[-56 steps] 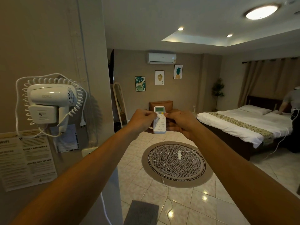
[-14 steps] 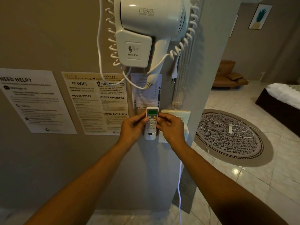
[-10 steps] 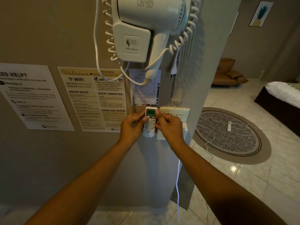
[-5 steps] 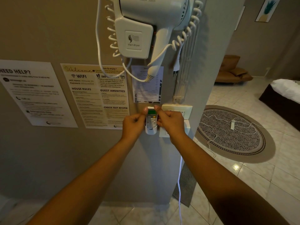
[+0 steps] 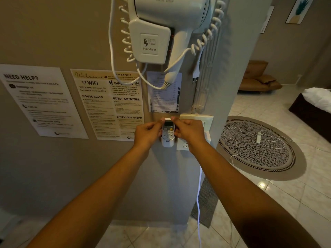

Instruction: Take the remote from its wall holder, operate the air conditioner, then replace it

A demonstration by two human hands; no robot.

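The white remote (image 5: 168, 129) stands upright in its white wall holder (image 5: 167, 143), screen and an orange button showing above the holder's rim. My left hand (image 5: 147, 134) pinches the remote's upper left edge, and my right hand (image 5: 189, 131) pinches its upper right edge. Fingertips of both hands rest on the remote's top corners. The remote's lower part is hidden inside the holder. The air conditioner is out of view.
A wall-mounted hair dryer (image 5: 162, 27) with a coiled cord hangs above. Printed notices (image 5: 107, 104) sit to the left, a switch plate (image 5: 198, 120) and socket to the right. A white cable (image 5: 198, 194) hangs down. A round rug (image 5: 258, 149) lies on the tiled floor.
I turned from the room to the wall. The remote, held by both hands, slid down into the holder over the last second; my fingers now sit at its top.
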